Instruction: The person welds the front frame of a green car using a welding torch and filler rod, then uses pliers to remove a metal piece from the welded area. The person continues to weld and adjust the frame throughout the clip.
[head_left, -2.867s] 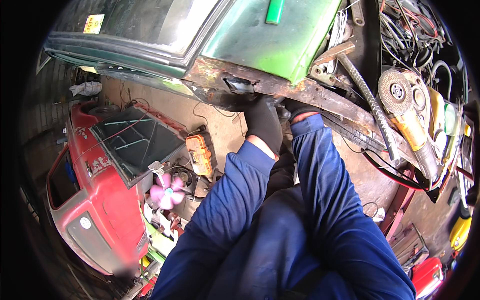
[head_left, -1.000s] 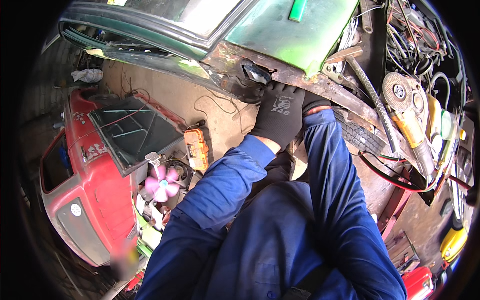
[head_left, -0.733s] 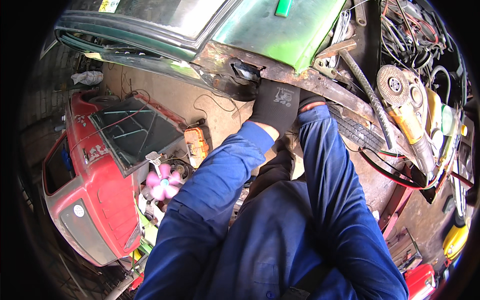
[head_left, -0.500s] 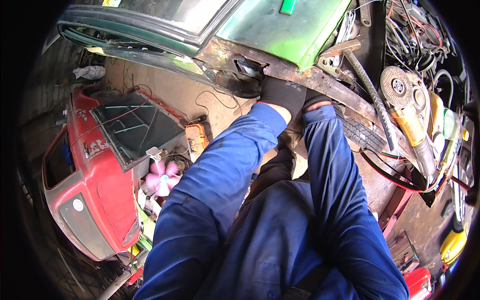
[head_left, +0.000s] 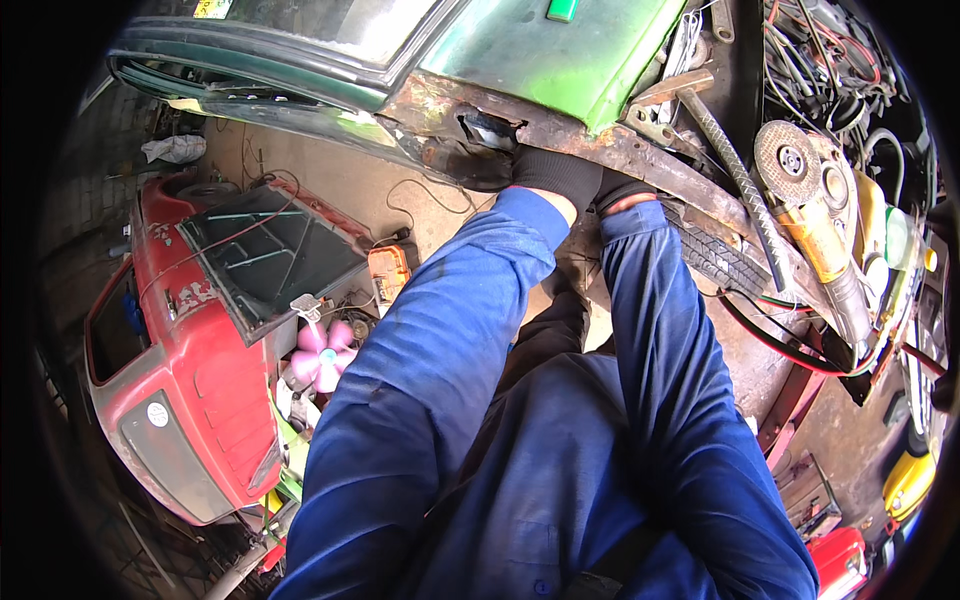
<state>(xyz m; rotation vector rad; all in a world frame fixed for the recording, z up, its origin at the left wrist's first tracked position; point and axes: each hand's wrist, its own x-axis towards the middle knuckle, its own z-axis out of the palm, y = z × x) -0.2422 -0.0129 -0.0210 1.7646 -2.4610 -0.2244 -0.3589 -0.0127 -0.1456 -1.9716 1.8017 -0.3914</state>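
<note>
The left hand (head_left: 553, 172), in a black glove, presses on the rusty edge (head_left: 600, 145) of the green car panel (head_left: 560, 55); I cannot tell if its fingers are curled. The right hand (head_left: 622, 190) sits just beside it, mostly hidden. The rusty strip runs from upper left down to the right. An angle grinder (head_left: 810, 210) lies near, and a red car door (head_left: 200, 330) lies on the floor at the left.

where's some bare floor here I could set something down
The concrete floor between the red car door and the rusty sill of the green car is mostly bare, crossed by thin cables. It is crowded on the right around the angle grinder, and below the pink fan.
</note>
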